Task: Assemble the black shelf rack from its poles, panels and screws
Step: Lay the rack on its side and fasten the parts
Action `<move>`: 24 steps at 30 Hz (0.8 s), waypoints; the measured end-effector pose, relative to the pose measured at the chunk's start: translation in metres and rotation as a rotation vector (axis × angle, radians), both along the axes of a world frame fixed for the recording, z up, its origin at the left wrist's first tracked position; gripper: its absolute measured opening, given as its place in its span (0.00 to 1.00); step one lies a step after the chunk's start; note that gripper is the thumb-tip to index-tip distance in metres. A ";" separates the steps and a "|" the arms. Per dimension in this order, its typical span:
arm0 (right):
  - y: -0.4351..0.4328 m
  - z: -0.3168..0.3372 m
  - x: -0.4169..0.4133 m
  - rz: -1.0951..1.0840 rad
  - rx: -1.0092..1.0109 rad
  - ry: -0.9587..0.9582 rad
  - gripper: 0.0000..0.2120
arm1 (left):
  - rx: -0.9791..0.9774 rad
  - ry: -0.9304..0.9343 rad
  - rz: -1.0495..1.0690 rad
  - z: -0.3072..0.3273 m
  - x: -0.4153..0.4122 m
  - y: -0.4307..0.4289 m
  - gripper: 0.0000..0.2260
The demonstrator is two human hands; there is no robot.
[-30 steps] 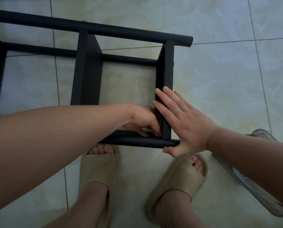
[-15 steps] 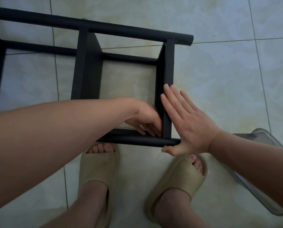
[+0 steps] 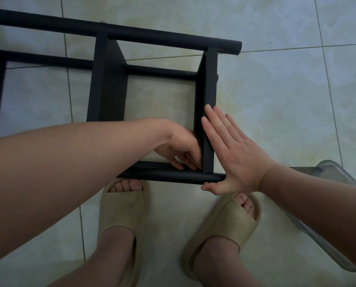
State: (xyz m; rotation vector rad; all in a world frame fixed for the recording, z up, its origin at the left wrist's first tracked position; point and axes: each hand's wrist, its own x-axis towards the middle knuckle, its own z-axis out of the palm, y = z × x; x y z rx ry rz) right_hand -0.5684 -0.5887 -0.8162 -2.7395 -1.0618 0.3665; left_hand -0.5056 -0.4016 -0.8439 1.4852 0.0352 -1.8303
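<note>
On the pale tiled floor (image 3: 276,104) right in front of your feet, the black shelf rack (image 3: 108,90) lies on its side. The far pole (image 3: 152,38) runs across the top and the near pole (image 3: 168,176) sits just above your toes. The end panel (image 3: 209,90) spans between them at the right end.

Your left hand (image 3: 181,148) reaches in from the left, forearm crossing over the frame. The hand is inside the frame at the corner where the end panel meets the near pole. Its fingers curl downward with the tips touching that joint. Can't tell if they pinch anything; the tips are dark and partly hidden.

Your right hand (image 3: 235,154) is flat, fingers straight and together, pressed against the outer face of the end panel with the fingertips pointing up along it. The thumb is splayed out under the butt end of the near pole and touches it. It grips nothing, just braces.

A screw head (image 3: 103,22) shows on top of the far pole.

You wear beige slide slippers, left (image 3: 123,220) and right (image 3: 224,226), toes just short of the near pole. A clear plastic object (image 3: 330,214) sits at the right edge, partly under your right forearm. Grout lines cross the floor.
</note>
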 end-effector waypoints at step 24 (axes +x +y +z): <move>0.001 -0.001 0.000 -0.003 0.012 0.004 0.60 | 0.005 0.027 0.026 -0.001 -0.004 0.002 0.15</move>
